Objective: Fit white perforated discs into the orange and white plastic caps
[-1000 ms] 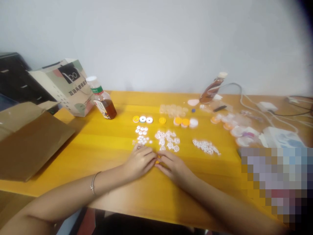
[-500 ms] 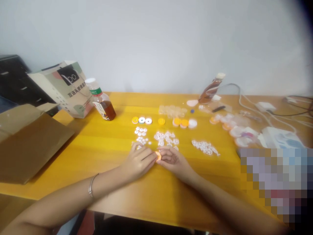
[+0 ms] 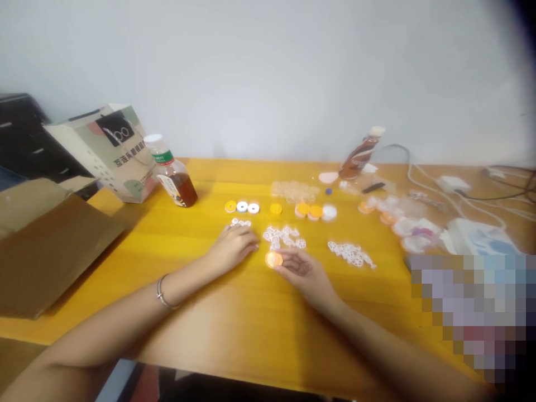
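Between the thumb and fingers of my right hand [image 3: 305, 274] is a small orange disc [image 3: 274, 259] with a pale centre, its flat face turned up. My left hand [image 3: 234, 244] is lowered palm-down over small white round pieces [image 3: 240, 223] and covers most of them. Its fingers bend downward and their tips are hidden, so a grip cannot be made out. Just right of it lies a cluster of white openwork pieces [image 3: 280, 236]. Beyond, a row holds a yellow ring [image 3: 230, 206], white rings [image 3: 253, 208], a yellow disc [image 3: 275, 209] and orange discs [image 3: 315, 212].
More white pieces [image 3: 350, 254] lie at right. Clear plastic cups [image 3: 295, 191] stand behind the row. A tea bottle [image 3: 178, 181], paper bag [image 3: 121, 151] and cardboard box [image 3: 54, 240] are on the left. A brown bottle [image 3: 360, 153], cables [image 3: 422, 184] and a white box [image 3: 481, 237] stand right.
My left hand has let go of the orange disc and moved left and slightly away, over the small white pieces. The disc stays in my right hand, its face now showing.
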Action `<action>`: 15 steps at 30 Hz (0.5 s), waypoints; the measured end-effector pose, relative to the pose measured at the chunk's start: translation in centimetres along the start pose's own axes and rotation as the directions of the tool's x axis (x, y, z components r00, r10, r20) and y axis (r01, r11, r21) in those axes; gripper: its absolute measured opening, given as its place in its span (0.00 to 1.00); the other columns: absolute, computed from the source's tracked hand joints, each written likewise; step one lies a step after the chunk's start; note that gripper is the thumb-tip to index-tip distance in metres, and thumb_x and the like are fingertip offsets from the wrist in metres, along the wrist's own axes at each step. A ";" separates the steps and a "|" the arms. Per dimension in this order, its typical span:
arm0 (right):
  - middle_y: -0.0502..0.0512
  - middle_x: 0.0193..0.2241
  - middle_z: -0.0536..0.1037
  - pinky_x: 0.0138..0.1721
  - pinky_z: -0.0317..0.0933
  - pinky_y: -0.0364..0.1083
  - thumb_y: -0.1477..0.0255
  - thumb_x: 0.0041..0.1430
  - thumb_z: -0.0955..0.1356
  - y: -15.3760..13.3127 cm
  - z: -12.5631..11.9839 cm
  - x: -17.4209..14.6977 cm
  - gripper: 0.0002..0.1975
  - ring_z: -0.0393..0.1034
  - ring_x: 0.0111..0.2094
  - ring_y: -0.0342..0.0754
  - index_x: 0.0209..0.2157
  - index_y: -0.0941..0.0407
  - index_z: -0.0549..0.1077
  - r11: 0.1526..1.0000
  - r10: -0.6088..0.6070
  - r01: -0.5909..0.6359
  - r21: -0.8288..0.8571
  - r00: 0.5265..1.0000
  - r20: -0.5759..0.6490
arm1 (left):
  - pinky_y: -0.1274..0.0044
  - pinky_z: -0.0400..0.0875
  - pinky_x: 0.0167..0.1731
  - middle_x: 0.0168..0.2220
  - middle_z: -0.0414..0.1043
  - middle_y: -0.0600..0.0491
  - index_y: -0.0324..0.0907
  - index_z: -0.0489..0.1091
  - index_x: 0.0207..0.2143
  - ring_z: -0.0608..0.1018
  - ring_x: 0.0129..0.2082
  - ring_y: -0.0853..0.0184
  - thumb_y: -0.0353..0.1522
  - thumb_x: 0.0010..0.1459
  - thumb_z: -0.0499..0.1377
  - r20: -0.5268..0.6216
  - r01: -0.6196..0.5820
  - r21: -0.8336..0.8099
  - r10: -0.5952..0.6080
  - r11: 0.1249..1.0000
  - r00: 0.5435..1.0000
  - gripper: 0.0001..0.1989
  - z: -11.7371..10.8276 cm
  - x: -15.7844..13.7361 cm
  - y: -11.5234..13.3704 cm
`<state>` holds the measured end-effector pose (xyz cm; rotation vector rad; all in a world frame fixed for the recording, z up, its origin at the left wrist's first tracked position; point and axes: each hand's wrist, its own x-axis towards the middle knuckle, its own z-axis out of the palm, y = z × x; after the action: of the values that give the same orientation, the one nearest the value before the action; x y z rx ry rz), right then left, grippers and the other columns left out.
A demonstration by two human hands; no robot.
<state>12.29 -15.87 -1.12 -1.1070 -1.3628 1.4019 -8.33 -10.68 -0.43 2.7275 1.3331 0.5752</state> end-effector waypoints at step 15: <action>0.52 0.33 0.75 0.42 0.67 0.47 0.69 0.47 0.70 0.4 -0.6 0.3 0.14 0.70 0.33 0.43 0.38 0.54 0.71 0.998 -0.054 0.052 -0.030 0.997 -0.063 | 0.77 0.65 0.30 0.26 0.68 0.52 0.38 0.68 0.27 0.69 0.28 0.69 0.29 0.58 0.50 -0.088 -0.214 0.175 0.232 0.961 0.969 0.10 1.2 0.1 0.3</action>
<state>12.82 -15.45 -1.54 -1.1168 -1.3609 1.3015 -7.62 -10.64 -1.44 3.0489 1.1477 0.6640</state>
